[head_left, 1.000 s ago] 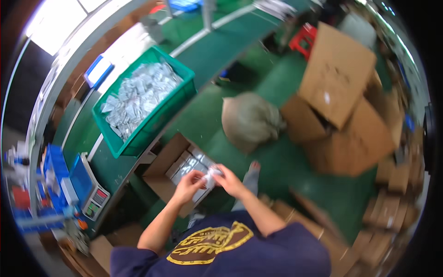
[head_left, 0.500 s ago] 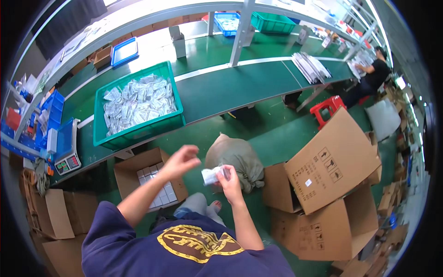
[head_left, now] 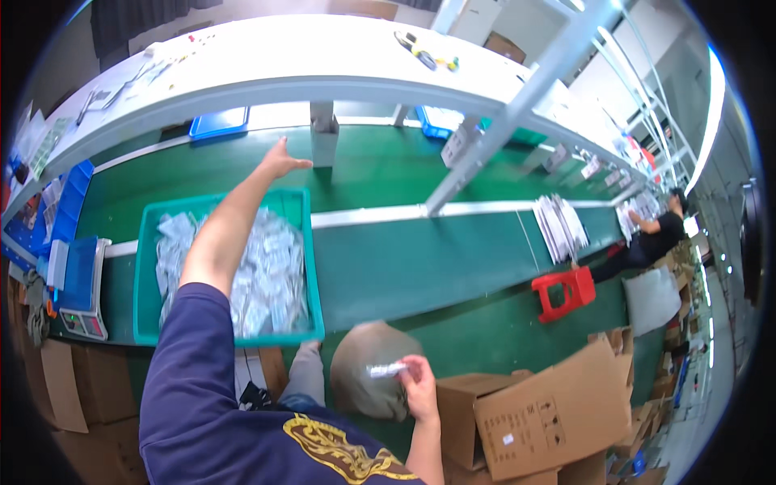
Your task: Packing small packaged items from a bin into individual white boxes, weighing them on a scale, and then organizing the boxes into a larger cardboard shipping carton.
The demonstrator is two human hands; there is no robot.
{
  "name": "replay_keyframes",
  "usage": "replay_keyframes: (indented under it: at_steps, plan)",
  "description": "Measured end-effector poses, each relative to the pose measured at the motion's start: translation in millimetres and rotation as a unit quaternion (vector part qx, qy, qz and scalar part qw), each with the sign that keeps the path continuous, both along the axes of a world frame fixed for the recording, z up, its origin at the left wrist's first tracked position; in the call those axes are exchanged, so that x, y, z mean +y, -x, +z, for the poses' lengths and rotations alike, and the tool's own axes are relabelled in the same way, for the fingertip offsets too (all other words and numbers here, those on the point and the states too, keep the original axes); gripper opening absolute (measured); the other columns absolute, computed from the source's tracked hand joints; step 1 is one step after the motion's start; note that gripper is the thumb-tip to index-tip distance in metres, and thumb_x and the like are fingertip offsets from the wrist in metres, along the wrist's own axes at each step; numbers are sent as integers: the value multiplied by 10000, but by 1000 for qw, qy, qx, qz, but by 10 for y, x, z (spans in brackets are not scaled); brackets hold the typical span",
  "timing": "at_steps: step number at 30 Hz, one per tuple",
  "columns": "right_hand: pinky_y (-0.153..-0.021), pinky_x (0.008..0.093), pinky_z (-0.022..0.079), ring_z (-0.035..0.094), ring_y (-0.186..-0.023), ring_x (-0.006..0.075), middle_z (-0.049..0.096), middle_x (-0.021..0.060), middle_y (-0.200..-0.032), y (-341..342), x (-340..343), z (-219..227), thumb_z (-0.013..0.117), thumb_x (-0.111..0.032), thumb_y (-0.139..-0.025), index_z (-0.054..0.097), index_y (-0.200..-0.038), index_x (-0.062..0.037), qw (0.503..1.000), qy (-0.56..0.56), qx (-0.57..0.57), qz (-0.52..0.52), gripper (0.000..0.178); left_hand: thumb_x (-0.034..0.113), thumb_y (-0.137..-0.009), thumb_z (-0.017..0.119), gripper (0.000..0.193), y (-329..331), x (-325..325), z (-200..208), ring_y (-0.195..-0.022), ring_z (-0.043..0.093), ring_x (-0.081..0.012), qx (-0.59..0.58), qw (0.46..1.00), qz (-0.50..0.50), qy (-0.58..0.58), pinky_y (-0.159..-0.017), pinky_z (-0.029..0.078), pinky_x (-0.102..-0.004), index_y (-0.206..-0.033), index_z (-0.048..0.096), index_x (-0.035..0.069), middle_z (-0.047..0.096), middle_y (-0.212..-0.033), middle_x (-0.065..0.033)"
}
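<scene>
Two bare hands in head view, set well apart. Left hand (head_left: 283, 160): arm stretched forward above the green crate (head_left: 146, 283), fingers spread and nothing seen in the grasp. Its fingertips are just beside a grey upright box (head_left: 324, 144) on the green workbench (head_left: 388, 267); contact cannot be told. Right hand (head_left: 419, 386): low, near the body, fingers closed in a pinch on one end of a clear packet (head_left: 385, 370). Packet lies roughly level, its free end pointing left, seen against the rounded sack (head_left: 364, 352) on the floor.

Crate sits at the near edge of the workbench, filled with many clear packets (head_left: 271, 275). To its left, a scale (head_left: 81, 295) with blue pan; behind, a blue tray (head_left: 219, 123). Right along the bench: a stack of papers (head_left: 559, 230), then a seated co-worker (head_left: 659, 234) in dark clothing. On the floor at right: red stool (head_left: 566, 291), white bag (head_left: 651, 301), open cardboard carton (head_left: 558, 412).
</scene>
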State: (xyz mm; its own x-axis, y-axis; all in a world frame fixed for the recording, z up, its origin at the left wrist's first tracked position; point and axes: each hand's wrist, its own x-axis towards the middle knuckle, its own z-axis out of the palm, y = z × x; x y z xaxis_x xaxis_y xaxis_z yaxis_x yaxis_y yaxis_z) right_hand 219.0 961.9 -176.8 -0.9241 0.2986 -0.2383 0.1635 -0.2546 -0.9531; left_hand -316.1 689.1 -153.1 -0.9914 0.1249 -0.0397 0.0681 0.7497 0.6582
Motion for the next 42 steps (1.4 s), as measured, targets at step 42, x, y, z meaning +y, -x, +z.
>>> replay_keyframes:
  at_steps: [42]
  plan:
    - [-1013, 420, 376, 437, -1188, 312, 414, 144, -1284, -1967, 362, 1226, 770, -257, -796, 444, -1277, -75, 950, -168, 197, -173, 609, 471, -823, 689, 948, -5611, 1455, 512, -1293, 401, -311, -136, 851, -392, -322, -1074, 327, -439, -1467, 189, -11, 351, -1424, -204]
